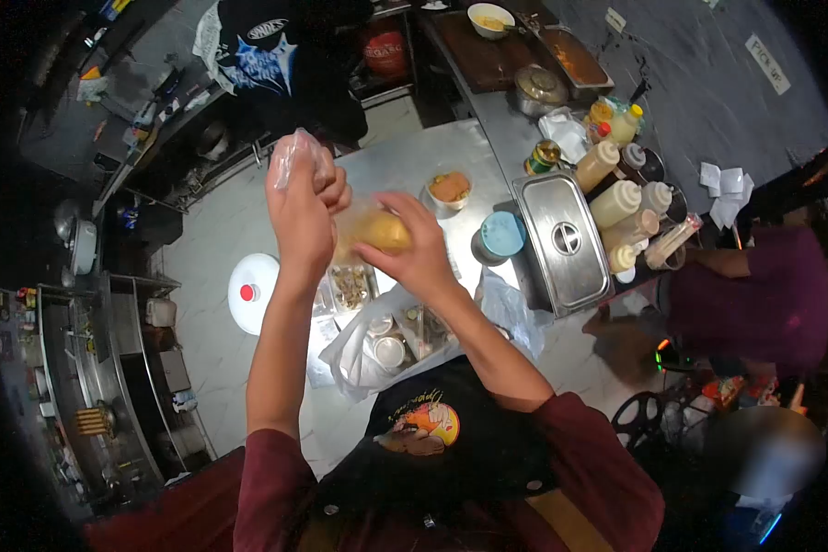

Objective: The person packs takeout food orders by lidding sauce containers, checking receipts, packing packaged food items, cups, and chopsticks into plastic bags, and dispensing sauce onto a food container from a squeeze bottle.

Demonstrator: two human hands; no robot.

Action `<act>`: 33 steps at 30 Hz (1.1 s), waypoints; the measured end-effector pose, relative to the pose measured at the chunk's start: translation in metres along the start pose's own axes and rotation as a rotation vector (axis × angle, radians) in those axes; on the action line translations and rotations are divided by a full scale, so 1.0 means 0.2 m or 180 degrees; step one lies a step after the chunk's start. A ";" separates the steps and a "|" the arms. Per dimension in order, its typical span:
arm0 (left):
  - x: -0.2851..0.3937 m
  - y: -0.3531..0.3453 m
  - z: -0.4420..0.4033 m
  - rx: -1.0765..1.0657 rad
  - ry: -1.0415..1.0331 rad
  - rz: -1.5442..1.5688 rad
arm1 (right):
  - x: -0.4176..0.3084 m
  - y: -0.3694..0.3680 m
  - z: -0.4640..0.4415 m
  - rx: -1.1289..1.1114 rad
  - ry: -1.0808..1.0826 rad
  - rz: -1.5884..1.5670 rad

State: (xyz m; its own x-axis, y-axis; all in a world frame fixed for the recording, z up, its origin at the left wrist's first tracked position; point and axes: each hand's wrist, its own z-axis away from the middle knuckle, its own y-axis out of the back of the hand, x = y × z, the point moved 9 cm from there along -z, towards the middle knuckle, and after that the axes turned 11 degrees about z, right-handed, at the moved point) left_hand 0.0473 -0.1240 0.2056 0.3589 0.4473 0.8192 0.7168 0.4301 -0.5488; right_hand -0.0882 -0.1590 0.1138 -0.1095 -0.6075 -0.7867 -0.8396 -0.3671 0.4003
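Note:
Clear plastic shows at my left hand [305, 179], which is raised with its fingers closed round it. My right hand [409, 241] is wrapped round a yellow bag [385, 230], blurred at its left side, just below my left hand. Beyond my right hand, a bowl of orange and green food [450, 189] stands on the steel table [386, 166]. Nearer to me, an open white plastic bag [345, 359] holds lidded containers [389, 351]. A clear container of food [350, 287] lies beneath my hands.
To the right are a blue-lidded tub [501, 235], a lidded steel pan [567, 237] and several sauce bottles [616, 202]. A white round lid with a red knob [254, 294] is at the left. One person [271, 64] stands ahead, another [750, 294] at the right.

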 end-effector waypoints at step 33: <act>-0.54 -0.31 0.19 -0.1774 0.0205 -0.1964 | 0.48 1.01 0.52 0.0471 -0.1512 0.0503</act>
State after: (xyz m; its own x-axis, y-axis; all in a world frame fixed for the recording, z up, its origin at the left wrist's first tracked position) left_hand -0.0591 -0.1687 0.1444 -0.1741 0.2056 0.9630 0.9807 0.1244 0.1508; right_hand -0.3241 -0.2186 0.0709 -0.4415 -0.2482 -0.8623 -0.8558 -0.1723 0.4878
